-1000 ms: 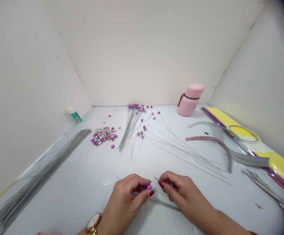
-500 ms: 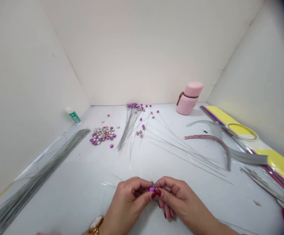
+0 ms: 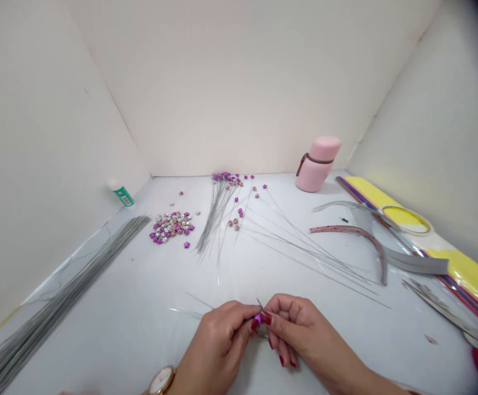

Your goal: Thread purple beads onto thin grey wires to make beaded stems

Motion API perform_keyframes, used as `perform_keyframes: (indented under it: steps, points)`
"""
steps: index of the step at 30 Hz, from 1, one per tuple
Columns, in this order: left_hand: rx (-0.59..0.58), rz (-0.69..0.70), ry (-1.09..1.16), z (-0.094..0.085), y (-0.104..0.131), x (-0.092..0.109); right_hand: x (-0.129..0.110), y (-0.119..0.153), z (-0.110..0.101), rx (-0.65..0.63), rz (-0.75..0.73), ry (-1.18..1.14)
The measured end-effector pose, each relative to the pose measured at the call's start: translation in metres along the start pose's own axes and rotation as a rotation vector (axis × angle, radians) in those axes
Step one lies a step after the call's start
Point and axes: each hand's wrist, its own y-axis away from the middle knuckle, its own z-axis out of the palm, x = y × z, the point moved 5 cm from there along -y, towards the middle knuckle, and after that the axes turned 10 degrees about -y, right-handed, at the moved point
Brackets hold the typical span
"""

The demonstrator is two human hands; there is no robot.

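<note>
A small purple star is pinched between the thumb and forefinger of my left hand, near the table's front edge. My right hand meets it there, its thumb and forefinger closed on a short thin wire end that sticks up beside the star. Both thumbs nearly touch, so much of the star is hidden. The other right fingers curl loosely below. More thin wire lies on the table left of my left hand.
Loose stars lie in a pile at centre left, beside a long wire bundle. Star-tipped wires spread across the middle. A pink flask, paper strips, a tape roll and yellow packs stand or lie rightward. A glue stick stands left.
My right thumb has shifted over the star, covering more of it. The wire end beside it now points up and left. The view has moved slightly.
</note>
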Motion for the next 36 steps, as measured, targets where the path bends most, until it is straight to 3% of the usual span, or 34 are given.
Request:
perform_keyframes:
  steps: [3, 10, 19, 23, 28, 32, 36]
  points:
    - [0.023, 0.025, -0.039, 0.001, 0.001, 0.0, 0.001, 0.0, 0.001, 0.009, -0.004, 0.0]
    - [-0.007, -0.112, 0.096, 0.001, -0.001, -0.004, 0.001, -0.001, 0.002, -0.009, -0.009, -0.052]
    - [0.0, -0.085, 0.034, -0.002, -0.002, -0.002, -0.001, 0.001, 0.002, 0.0, -0.008, -0.013]
    - [0.004, -0.068, 0.02, -0.002, -0.002, -0.001, 0.0, 0.001, 0.001, 0.01, -0.035, 0.052]
    - [0.026, -0.169, 0.084, 0.0, 0.0, -0.004, -0.004, 0.004, 0.001, 0.01, -0.153, 0.249]
    - [0.005, -0.236, 0.224, 0.004, 0.001, -0.007, -0.01, 0.007, 0.003, 0.011, -0.312, 0.492]
    - [-0.023, -0.338, 0.46, 0.009, -0.001, -0.013, -0.012, 0.008, 0.004, -0.011, -0.356, 0.552]
